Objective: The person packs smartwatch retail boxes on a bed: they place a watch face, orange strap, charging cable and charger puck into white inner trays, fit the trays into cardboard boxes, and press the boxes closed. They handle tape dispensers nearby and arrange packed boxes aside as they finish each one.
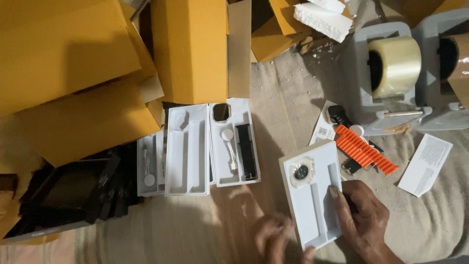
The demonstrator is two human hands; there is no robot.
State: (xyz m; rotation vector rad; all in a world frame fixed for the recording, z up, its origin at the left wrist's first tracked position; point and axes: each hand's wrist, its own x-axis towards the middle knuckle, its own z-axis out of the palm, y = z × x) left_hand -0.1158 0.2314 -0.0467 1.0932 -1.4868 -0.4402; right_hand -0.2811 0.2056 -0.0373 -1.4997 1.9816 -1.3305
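Note:
My right hand [361, 215] holds the right side of a white plastic tray [305, 203] set in a tan box, thumb resting in one of its long slots. A clear round case [301, 171] sits in the tray's top recess. My left hand [272, 237] is blurred at the tray's lower left corner, fingers curled, touching its edge. An orange ridged watch strap [364, 150] lies just beyond the tray to the right.
Three more white trays lie to the left: one empty [187, 151], one with a watch body, charger and black strap [234, 142], one partly hidden [149, 166]. Yellow boxes [190, 49] fill the top left, two tape dispensers [381, 78] the top right. A paper leaflet [424, 164] lies right.

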